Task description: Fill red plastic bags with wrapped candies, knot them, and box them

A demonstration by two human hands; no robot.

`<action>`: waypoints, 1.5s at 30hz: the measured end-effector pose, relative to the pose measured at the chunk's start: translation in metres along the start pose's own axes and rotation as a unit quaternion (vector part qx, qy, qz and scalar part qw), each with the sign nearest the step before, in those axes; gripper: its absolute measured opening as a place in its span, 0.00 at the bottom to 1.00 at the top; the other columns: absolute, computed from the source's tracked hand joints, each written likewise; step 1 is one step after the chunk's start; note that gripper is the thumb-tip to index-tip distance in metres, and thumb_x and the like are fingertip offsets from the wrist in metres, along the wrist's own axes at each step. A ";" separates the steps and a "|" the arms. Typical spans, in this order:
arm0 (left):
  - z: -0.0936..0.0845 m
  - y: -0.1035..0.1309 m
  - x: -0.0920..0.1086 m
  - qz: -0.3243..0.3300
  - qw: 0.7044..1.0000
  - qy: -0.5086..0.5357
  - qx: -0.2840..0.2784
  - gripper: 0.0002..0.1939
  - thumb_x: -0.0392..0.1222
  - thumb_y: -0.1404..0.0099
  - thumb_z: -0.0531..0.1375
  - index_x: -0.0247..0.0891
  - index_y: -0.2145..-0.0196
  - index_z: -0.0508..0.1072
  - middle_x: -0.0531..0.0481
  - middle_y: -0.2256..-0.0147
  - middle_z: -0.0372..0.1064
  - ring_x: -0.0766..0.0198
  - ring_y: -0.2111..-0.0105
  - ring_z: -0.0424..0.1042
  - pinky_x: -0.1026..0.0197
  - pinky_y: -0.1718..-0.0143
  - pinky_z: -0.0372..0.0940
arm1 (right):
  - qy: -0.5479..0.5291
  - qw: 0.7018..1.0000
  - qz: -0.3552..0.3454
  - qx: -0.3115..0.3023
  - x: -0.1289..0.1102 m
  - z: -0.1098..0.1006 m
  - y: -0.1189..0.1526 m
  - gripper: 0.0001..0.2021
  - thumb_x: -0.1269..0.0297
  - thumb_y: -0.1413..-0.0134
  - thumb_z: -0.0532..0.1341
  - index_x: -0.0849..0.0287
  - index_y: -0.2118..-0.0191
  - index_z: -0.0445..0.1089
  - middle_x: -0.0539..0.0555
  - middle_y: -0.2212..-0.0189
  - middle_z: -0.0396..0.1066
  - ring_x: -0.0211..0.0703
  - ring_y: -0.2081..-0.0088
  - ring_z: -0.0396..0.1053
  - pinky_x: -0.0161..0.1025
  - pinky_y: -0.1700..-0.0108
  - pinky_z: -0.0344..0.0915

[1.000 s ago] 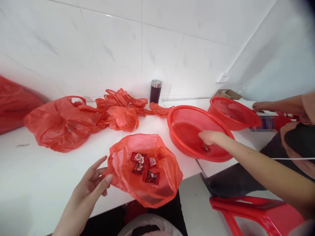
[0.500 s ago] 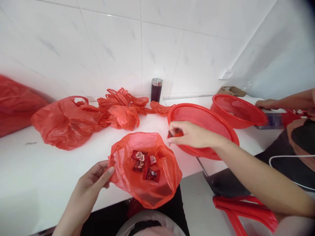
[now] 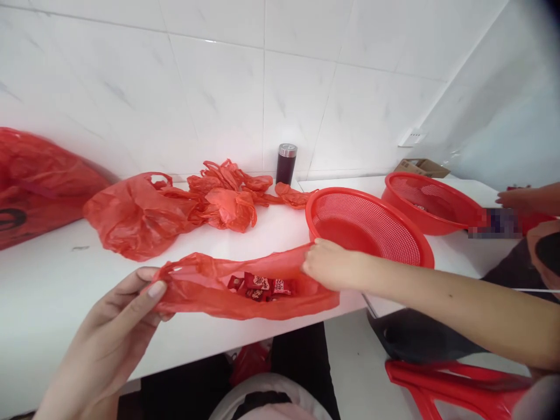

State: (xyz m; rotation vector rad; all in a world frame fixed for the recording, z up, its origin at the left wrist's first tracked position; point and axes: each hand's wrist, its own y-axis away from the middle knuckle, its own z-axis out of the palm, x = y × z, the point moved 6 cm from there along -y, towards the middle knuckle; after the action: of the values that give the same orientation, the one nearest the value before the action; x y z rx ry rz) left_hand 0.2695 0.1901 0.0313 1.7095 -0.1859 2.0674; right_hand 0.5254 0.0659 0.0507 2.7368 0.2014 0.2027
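Observation:
A thin red plastic bag (image 3: 210, 300) is stretched sideways in front of me over the table's front edge. Several small wrapped sweets (image 3: 258, 286) in dark red wrappers with white characters lie inside its mouth. My left hand (image 3: 137, 303) pinches the bag's left end between thumb and fingers. At the opposite end, my right hand (image 3: 326, 263) is closed on the rim, its fingertips partly hidden. Just behind that hand stands a large red perforated basket (image 3: 367, 219), whose visible inside shows no sweets.
Crumpled red bags (image 3: 230, 201) and a fuller red bag (image 3: 140, 224) lie along the wall. A dark flask (image 3: 286, 166) stands behind them. To the right are a second red basket (image 3: 433, 201), a cardboard box (image 3: 422, 168), a co-worker's hand (image 3: 525, 198) and a red stool (image 3: 459, 379).
My right hand, which held something red above the bag's right side, now grips the bag's rim. The round mouth has been drawn out wide and narrow. My left hand has moved left.

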 end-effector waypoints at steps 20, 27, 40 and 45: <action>-0.009 -0.013 0.104 0.263 0.960 0.092 -0.041 0.03 0.37 0.44 0.64 0.37 0.70 0.76 0.53 0.71 0.75 0.65 0.69 0.73 0.65 0.66 0.70 | -0.407 0.810 -0.151 0.394 -0.007 -0.122 0.031 0.07 0.68 0.40 0.56 0.57 0.64 0.72 0.51 0.65 0.72 0.41 0.62 0.69 0.38 0.61 0.64; 0.036 -0.006 0.123 0.224 0.950 0.147 -0.159 0.06 0.42 0.36 0.60 0.41 0.66 0.76 0.52 0.58 0.76 0.58 0.54 0.73 0.55 0.52 0.69 | -0.495 0.760 -0.123 0.402 0.016 -0.151 0.015 0.09 0.59 0.43 0.61 0.59 0.64 0.73 0.50 0.67 0.71 0.41 0.63 0.69 0.38 0.62 0.64; 0.116 -0.039 0.086 0.044 0.901 -0.297 -0.312 0.13 0.50 0.39 0.61 0.40 0.73 0.66 0.61 0.81 0.50 0.71 0.82 0.52 0.65 0.79 0.57 | -0.503 0.713 -0.210 0.442 -0.023 -0.157 -0.028 0.10 0.71 0.43 0.58 0.55 0.56 0.68 0.50 0.58 0.73 0.38 0.54 0.70 0.39 0.52 0.66; 0.104 -0.055 0.080 0.019 0.932 -0.239 -0.274 0.17 0.54 0.34 0.55 0.39 0.74 0.63 0.62 0.83 0.44 0.72 0.83 0.48 0.65 0.77 0.57 | -0.502 0.739 -0.145 0.425 -0.011 -0.123 -0.047 0.06 0.64 0.41 0.59 0.56 0.58 0.67 0.50 0.64 0.72 0.38 0.62 0.70 0.40 0.57 0.68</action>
State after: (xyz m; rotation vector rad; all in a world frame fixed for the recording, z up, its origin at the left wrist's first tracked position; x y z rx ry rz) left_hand 0.3751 0.2197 0.1211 1.7969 -0.8628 1.3894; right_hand 0.4886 0.1525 0.1440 3.0613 0.4711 -1.8276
